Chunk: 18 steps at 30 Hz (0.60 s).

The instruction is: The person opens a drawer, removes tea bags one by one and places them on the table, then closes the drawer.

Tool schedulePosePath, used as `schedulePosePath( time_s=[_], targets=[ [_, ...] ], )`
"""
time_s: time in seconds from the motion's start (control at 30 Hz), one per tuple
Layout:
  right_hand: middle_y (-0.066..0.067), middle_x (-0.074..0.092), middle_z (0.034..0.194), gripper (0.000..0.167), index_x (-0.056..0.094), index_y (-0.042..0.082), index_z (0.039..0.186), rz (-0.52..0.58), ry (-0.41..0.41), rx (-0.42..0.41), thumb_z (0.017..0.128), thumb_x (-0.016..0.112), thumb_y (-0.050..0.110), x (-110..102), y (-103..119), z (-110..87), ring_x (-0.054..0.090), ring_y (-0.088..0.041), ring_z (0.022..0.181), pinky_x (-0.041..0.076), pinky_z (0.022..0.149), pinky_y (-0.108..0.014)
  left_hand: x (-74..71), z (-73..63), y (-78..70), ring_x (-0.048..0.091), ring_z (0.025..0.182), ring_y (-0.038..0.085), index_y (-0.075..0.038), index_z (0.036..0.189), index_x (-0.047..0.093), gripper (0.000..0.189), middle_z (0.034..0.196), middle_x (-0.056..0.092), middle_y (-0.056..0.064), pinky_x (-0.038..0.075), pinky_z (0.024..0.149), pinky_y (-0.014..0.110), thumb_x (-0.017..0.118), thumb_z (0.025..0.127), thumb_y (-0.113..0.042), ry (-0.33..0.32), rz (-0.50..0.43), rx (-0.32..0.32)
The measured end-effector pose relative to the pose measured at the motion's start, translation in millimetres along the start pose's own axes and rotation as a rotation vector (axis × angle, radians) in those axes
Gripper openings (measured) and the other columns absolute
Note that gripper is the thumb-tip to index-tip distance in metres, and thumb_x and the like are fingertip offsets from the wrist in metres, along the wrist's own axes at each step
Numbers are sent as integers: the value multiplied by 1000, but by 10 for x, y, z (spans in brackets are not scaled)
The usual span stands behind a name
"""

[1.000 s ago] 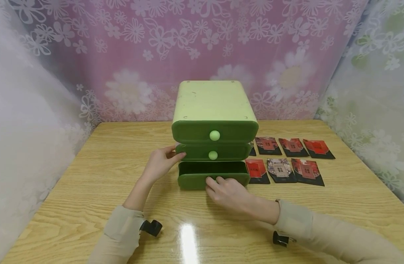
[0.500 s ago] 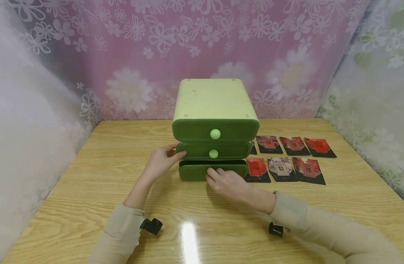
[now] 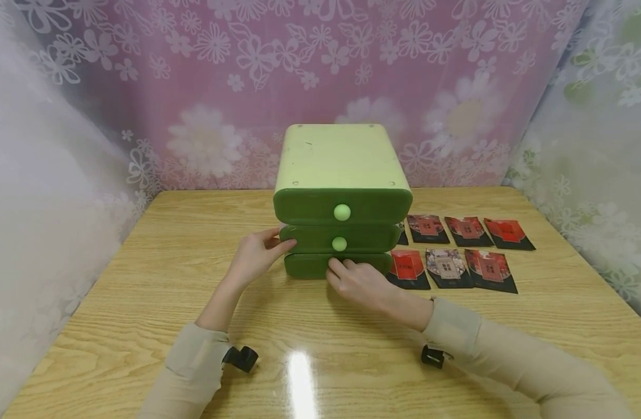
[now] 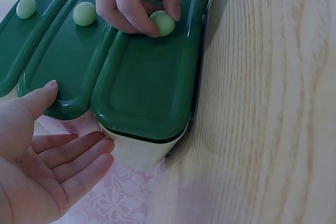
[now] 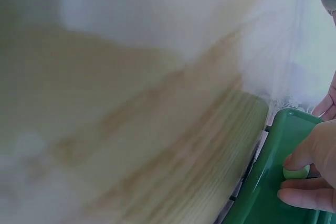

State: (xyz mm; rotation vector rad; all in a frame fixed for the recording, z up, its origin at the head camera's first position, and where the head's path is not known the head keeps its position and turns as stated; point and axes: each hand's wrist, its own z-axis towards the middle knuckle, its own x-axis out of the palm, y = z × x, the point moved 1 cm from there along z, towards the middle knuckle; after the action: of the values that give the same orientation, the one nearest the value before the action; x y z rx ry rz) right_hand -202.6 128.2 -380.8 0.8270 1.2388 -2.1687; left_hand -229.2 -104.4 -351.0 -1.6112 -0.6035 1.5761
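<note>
A small cabinet with a pale green shell and three dark green drawers stands on the wooden table. My right hand is at the bottom drawer, whose front lies about level with the middle drawer. In the left wrist view, its fingers and thumb pinch that drawer's round light green knob. My left hand steadies the cabinet's left side. Its thumb lies on the edge of the middle drawer's front, while the other fingers stretch out along the side. All three drawers look closed.
Right of the cabinet, several flat red-and-black packets lie in two rows, one pale floral packet among them. The cabinet partly covers the leftmost ones. Floral curtains hang behind the table and at both sides.
My right hand has pushed the bottom drawer inward; it stood open a second ago and its front is now in line with the others. My left hand has stayed in place.
</note>
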Motion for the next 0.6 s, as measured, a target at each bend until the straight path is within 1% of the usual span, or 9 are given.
schedulePosePath(
  time_s=[0.1,0.13,0.23,0.3,0.43,0.47,0.5,0.6],
  targets=[
    [-11,51,94,5,60,3,87,-3,30,-8,90,57,6,-3,-7,3,50,-16,56,41,42,-23,3,-5,-2,61,101,26,-4,136,47,68,110,65,12,51,81,42,59,86,-50,3,-5,-5],
    [-10,51,94,4,60,4,87,-4,40,-11,88,61,7,-6,-10,5,50,-16,56,41,42,-23,3,-5,-3,61,102,26,-4,136,47,69,110,65,12,50,81,42,59,86,-51,4,-6,-6],
    [-10,51,93,10,60,4,87,-5,65,-18,83,67,10,-10,-20,13,49,-15,55,40,41,-23,3,-1,-4,61,103,26,-4,136,46,70,112,64,13,50,82,43,58,86,-52,5,-12,-9],
    [-10,50,93,13,59,4,87,-1,75,-21,81,69,11,-18,-27,21,48,-15,55,39,41,-23,2,3,-3,61,102,27,-3,136,46,71,112,64,13,50,82,43,58,86,-52,6,-10,-8],
    [-9,50,92,13,59,5,87,0,81,-25,81,69,11,-26,-39,22,48,-14,55,38,40,-22,3,10,2,61,102,26,-3,136,46,71,110,65,13,50,82,43,58,86,-52,5,-5,-7],
    [-9,50,92,6,59,5,87,-3,74,-25,87,63,10,-27,-40,19,48,-14,55,38,40,-22,3,10,1,61,102,26,-3,136,45,71,110,65,13,50,82,43,58,86,-52,6,-5,-9],
    [-8,50,92,5,59,6,87,-7,71,-26,90,58,9,-27,-42,10,48,-14,55,38,40,-22,3,9,2,61,102,26,-3,136,45,71,111,65,13,50,82,43,58,86,-51,8,-8,-12],
    [-7,53,93,5,61,7,89,31,46,-2,90,59,11,-64,-53,-7,53,-14,60,41,43,-22,0,2,7,60,104,26,-4,137,44,72,112,64,12,49,83,43,59,86,-52,14,-25,-25]
  ],
)
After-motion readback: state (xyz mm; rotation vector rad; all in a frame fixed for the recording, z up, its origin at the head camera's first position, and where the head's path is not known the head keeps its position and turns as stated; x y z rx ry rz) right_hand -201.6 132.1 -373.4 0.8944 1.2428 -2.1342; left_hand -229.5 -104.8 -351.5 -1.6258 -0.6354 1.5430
